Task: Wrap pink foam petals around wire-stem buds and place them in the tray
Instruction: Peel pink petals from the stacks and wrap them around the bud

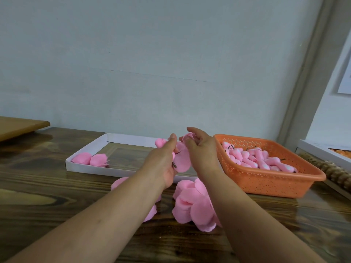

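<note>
My left hand [163,160] grips a wire-stem bud [160,142], its pink tip above the fingers and the dark wire end poking out by the palm. A pink foam petal [183,161] hangs between both hands, and my right hand [201,149] pinches its upper edge. The hands are raised over the near rim of the white tray [86,149], which holds two wrapped pink flowers [90,158] in its left corner. A pile of loose pink petals [191,204] lies on the table below my wrists.
An orange perforated basket [266,180] full of pink wire-stem buds stands at the right. Farther right are a white box edge [322,151] and a knobbly wooden stick [334,172]. A wooden board [19,126] sits at the far left. The wall rises just behind the tray.
</note>
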Demonstrator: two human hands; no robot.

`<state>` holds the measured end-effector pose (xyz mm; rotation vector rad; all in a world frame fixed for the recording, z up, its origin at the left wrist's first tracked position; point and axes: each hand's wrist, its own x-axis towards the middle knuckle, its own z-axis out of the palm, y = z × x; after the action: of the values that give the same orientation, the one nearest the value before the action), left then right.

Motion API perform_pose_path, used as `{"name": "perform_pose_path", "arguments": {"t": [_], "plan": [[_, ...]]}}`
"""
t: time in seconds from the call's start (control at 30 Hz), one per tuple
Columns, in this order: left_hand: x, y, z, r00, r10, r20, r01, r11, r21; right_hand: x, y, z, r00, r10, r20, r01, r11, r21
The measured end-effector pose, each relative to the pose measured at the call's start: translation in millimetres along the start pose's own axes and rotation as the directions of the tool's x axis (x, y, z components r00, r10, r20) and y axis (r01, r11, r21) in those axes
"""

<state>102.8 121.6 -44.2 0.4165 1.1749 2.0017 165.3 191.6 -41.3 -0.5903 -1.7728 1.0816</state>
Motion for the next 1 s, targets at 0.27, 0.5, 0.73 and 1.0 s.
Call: {"name": "perform_pose_path", "arguments": {"t": [0.27,0.5,0.73,1.0], "plan": [[8.0,-4.0,-7.6,0.989,0.139,-0.051,-0.136,0.989,0.053,6.9,4.7,-14.2,0.982,0.174,-0.073,-0.175,0.984,-0.008],[3.6,-2.7,-13.5,0.971,0.239,0.015,-0.226,0.896,0.382,8.0,9.5,-20.3,0.989,0.114,-0.091,-0.125,0.983,-0.135],[-9.5,2.4,-7.9,0.956,0.285,0.066,-0.258,0.715,0.650,-10.2,-36.6,-23.6,0.940,-0.215,0.266,0.254,0.959,-0.123],[-9.4,-1.3,-9.6,0.905,0.395,0.159,-0.368,0.541,0.756,-9.9,-53.4,-27.0,0.879,-0.126,0.461,0.326,0.863,-0.385]]}}
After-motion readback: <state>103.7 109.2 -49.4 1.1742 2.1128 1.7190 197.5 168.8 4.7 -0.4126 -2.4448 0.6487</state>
